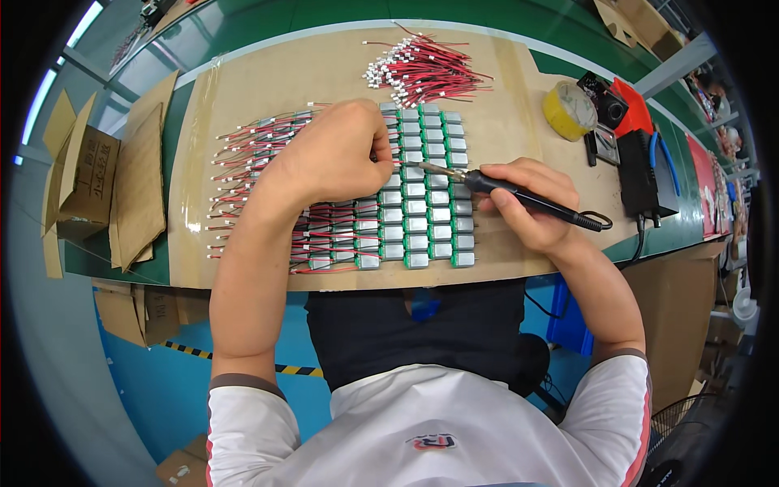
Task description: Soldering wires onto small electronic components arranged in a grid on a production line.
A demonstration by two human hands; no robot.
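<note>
Across the desk (91, 256), on a flat cardboard sheet (284, 71), small silver motors (416, 209) with green ends stand in close columns in front of me. My right hand (535, 191) has its fingers wrapped around the black handle of a soldering iron (542, 204), whose metal tip points left over the motors, just beside my other hand. The fingers of my left hand (337, 154) are curled closed above the middle of the block; my own knuckles hide their tips, so I cannot tell what they pinch. Red and black wires (239, 174) with white connectors trail from the left-hand columns, while the right-hand columns show bare metal. Beyond the block lies a loose heap of wire leads (434, 73). To the right sit a yellow roll of tape (568, 112), an orange-red container (631, 109) and a black box-shaped unit (639, 178), with a blue-handled tool (667, 162) by it.
</note>
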